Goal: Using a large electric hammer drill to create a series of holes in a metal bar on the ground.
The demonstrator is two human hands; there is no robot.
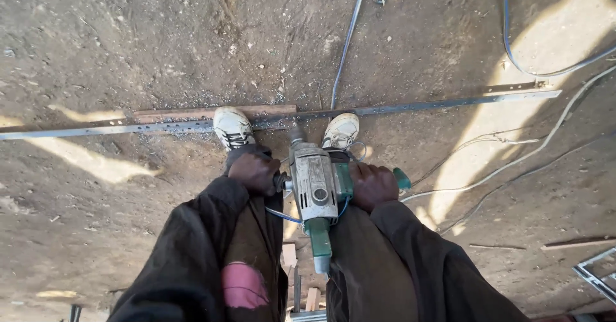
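- Two hands on one tool: a heavy electric drill [316,187], grey metal body with green handles, held nose-down between the person's legs.
- Left hand [255,171]: grip wrapped tight round the side handle on the drill's left; the handle itself is almost fully hidden by the fingers.
- Right hand [373,186]: grip wrapped round the green side handle on the drill's right; the green end of that handle sticks out past the knuckles.
- Rear green handle of the drill points back toward the camera, between the thighs; a thin blue cord loops under the body of the drill.
- Drill nose meets a long flat metal strip [410,108] with a row of small holes, lying across the dirt ground [128,39] from left edge to right.
- Contact point between bit and strip is too small to confirm.
- White shoes: left shoe [232,128] and right shoe [341,130] both set with toes on the strip, either side of the drill nose.
- Wooden batten [212,113] lies just behind the strip, touching or nearly so, by the left shoe.
- Metal shavings scattered near the strip by the left shoe.
- Blue-grey cable [348,39] runs away from the strip toward the top; pale cables [532,152] trail on the right.
- Dark sleeves and dark trousers; strong sun patches on the ground.
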